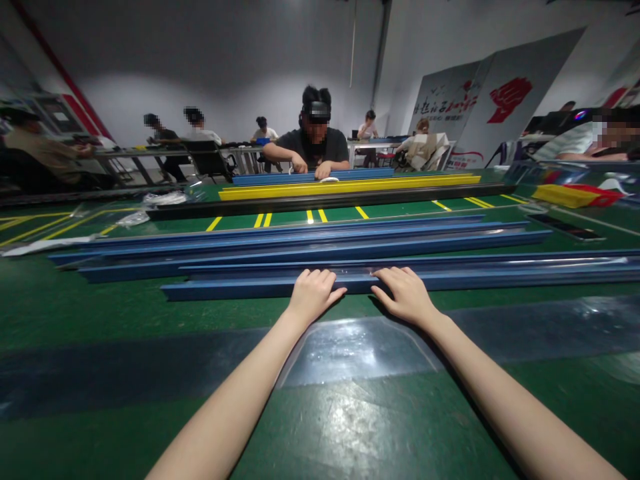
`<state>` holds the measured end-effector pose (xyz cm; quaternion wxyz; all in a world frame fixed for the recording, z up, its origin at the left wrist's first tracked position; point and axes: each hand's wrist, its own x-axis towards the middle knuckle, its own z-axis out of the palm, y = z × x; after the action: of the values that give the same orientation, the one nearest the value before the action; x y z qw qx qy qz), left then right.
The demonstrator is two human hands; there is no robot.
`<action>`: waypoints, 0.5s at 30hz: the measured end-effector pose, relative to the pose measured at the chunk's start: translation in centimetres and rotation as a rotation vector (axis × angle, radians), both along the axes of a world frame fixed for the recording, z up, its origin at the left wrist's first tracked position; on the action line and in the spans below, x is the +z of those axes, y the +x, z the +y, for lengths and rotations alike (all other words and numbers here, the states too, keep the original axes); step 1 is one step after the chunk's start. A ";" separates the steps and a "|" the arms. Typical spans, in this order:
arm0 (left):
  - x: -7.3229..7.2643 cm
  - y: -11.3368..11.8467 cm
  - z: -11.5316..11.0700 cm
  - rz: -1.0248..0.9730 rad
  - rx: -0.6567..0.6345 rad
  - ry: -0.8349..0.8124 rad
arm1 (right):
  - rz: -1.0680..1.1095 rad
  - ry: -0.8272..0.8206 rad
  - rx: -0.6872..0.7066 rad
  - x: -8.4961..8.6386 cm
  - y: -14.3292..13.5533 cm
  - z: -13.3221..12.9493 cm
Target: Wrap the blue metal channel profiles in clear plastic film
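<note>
A long blue plastic channel (260, 288) lies across the green table in front of me, with its open side facing up. My left hand (314, 292) is hooked over its near wall, fingers inside and thumb on the near face. A short gap to the right, my right hand (404, 292) grips the same wall in the same way, its thumb towards the left. Something clear and shiny shows inside the channel. Nearer to me, a wide transparent plastic strip (350, 343) lies flat beneath my forearms.
More blue channels (200, 257) lie just beyond. Past them are a black channel (320, 199) and a yellow one (350, 187). Opposite, a co-worker (316, 143) handles another blue channel. A phone (567, 228) and yellow tray (565, 195) sit right; plastic wrap (163, 200) lies left.
</note>
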<state>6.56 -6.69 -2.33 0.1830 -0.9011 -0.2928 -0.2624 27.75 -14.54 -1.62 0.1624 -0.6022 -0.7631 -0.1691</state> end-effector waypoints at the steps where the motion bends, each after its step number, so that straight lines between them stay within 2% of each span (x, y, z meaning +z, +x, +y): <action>1: 0.0 0.0 0.0 0.000 0.001 0.002 | -0.001 -0.003 -0.002 0.0 0.0 0.0; 15: -0.2 0.0 0.1 -0.026 -0.001 -0.003 | 0.005 0.003 -0.007 0.0 -0.1 0.0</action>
<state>6.59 -6.62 -2.51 0.1778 -0.8981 -0.2949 -0.2737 27.69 -14.52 -1.63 0.1645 -0.6050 -0.7604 -0.1694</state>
